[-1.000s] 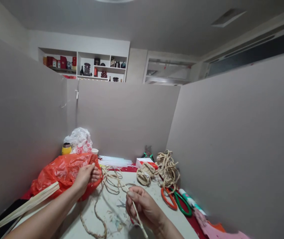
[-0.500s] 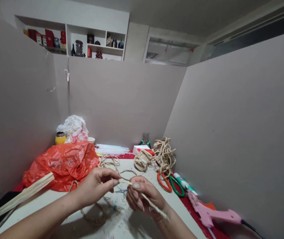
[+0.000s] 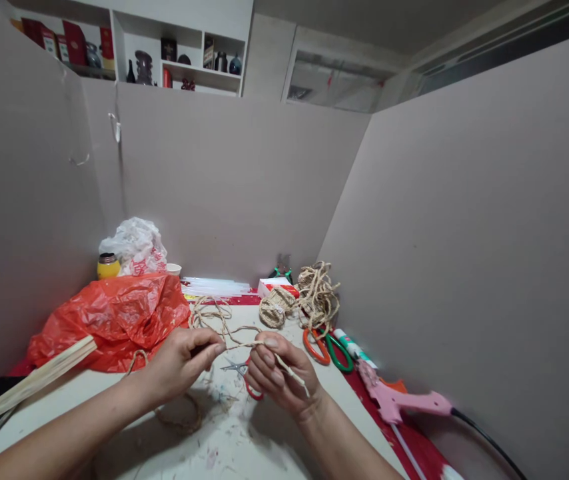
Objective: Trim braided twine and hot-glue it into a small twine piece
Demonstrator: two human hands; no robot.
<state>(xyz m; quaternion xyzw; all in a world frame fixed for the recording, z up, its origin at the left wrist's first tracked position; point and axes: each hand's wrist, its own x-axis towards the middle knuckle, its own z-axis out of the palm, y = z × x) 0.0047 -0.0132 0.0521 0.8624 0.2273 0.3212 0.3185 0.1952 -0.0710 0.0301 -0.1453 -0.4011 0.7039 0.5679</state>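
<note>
Where the two hands meet above the middle of the worktop (image 3: 214, 457), we record a thin twisted cord (image 3: 244, 345) spanning the gap between them, well in from the left and right edges. Grip, left hand (image 3: 179, 363): thumb and fingertips pinched on the cord. Grip, right hand (image 3: 282, 373): thumb and forefinger pinched on it too, other fingers curled beneath.

Handling, our estimate: very light, soft and bendable, rough enough not to slip, though the twist may loosen or fray at the pale tail. We would take hold with fingertip pinches on either side of the twist, leaving little slack.

Orientation: between the hands the long axis runs nearly level, roughly parallel to the far edge. Past the right hand's pinch the tail bends down, its tip pointing toward the near right corner. Small scissors (image 3: 235, 367) lie on the worktop beyond the gap.
</note>
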